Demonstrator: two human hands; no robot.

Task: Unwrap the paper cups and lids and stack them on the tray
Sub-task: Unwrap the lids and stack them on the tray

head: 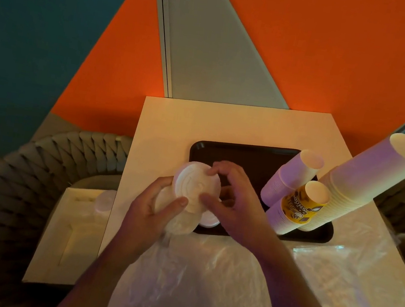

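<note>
Nearest, crumpled clear plastic wrap lies spread over the near part of the white table, and both bare forearms reach forward across it. Just beyond, the left hand grips a stack of white lids from below and from the left, its fingers curled round the lower lids and its thumb lying across the top one; some of the wrap hangs from the underside of the stack. The right hand meets the stack from the right, thumb and fingertips pinching the rim of the tilted top lid. The stack is held above the near left edge of the black tray, and another white lid rests on the tray just beneath the hands. On the right side of the tray stand three stacks of paper cups: a short stack with a yellow printed cup on top, a white stack just behind it, and a much taller white stack to their right, all appearing to lean outward in this wide view. To the left, below table level, a cardboard box sits on a grey woven chair with one more pale lid on it. Farthest off rises a wall of orange, teal and grey panels.
</note>
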